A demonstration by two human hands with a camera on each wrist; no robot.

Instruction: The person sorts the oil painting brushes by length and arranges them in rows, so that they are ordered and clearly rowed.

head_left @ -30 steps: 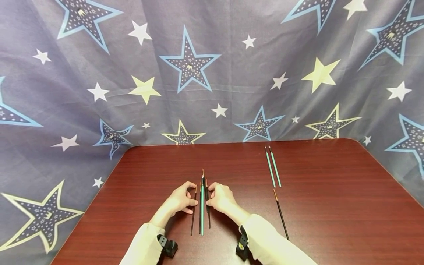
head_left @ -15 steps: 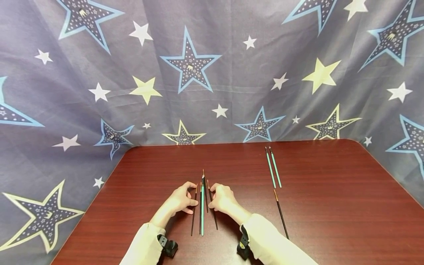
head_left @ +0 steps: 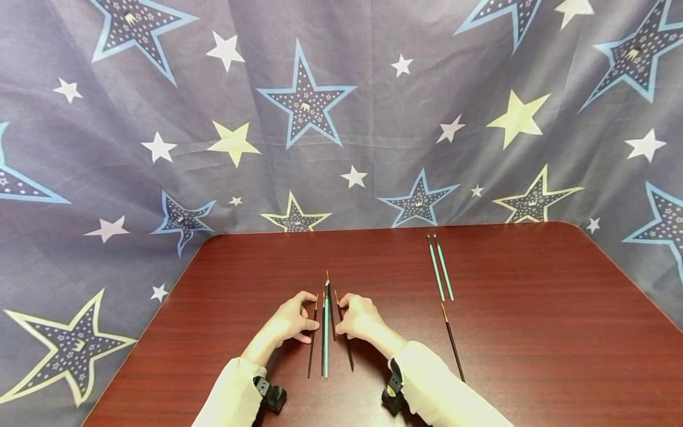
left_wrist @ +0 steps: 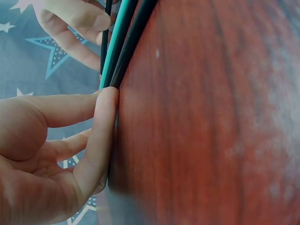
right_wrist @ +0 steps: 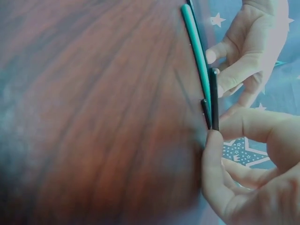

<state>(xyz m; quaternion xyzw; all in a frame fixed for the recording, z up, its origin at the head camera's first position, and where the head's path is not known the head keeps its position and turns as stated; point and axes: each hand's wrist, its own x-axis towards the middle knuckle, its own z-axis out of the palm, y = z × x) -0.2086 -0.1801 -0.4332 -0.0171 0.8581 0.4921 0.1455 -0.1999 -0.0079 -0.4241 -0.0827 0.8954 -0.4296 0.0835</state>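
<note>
A narrow group of paintbrushes lies on the table, bristles pointing away. My left hand point(head_left: 290, 320) has its thumb and a fingertip at the leftmost black paintbrush point(head_left: 310, 359), pinching it in the left wrist view. Across the group, my right hand point(head_left: 361, 320) pinches a slanted black paintbrush point(head_left: 349, 352); its handle end shows in the right wrist view above the fingertips. Between the hands lie a teal paintbrush point(head_left: 326, 347), another black paintbrush point(head_left: 322, 350) close beside it, and a black paintbrush point(head_left: 333, 320) to its right. Fingers hide parts of the outer brushes.
Two teal paintbrushes point(head_left: 441, 267) lie side by side at the right rear of the reddish-brown table point(head_left: 533, 320). Nearer, a lone black paintbrush point(head_left: 453, 344) lies at a slant. A grey star-patterned cloth point(head_left: 368, 112) hangs behind the table.
The near end of the right-hand black paintbrush has swung out to the right, away from the teal one, and my right hand has shifted slightly right. My left hand stays put.
</note>
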